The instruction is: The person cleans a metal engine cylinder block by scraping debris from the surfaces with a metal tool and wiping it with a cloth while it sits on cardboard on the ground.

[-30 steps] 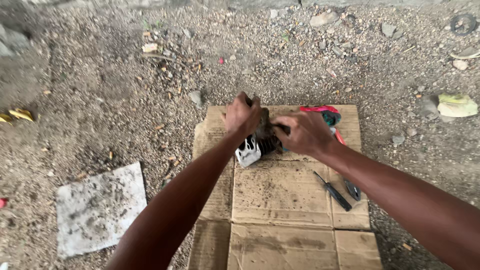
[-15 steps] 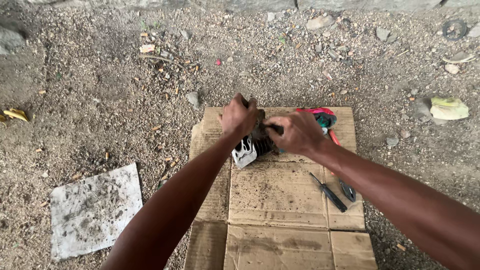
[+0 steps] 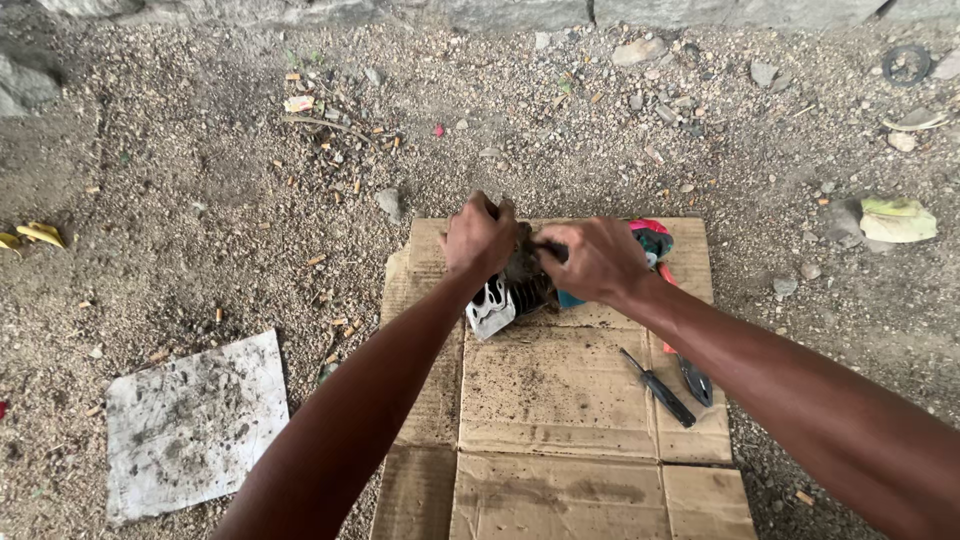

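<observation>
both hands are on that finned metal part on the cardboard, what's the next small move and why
Probably keep the left hand gripping the finned metal part steady while the right hand works at its top. The part stands on the flattened cardboard with dark grit scattered beneath it. The screwdriver lies unused beside the right forearm.

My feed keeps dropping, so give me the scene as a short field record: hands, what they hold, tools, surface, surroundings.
left hand: gripping the top of a dirty finned metal part
right hand: closed on the same part from the right; its fingers hide what they pinch
tools: screwdriver and pliers, lying untouched
surface: flattened cardboard, soiled
behind hands: red and teal items, unclear
surroundings: gravel ground, grey sheet at left
</observation>
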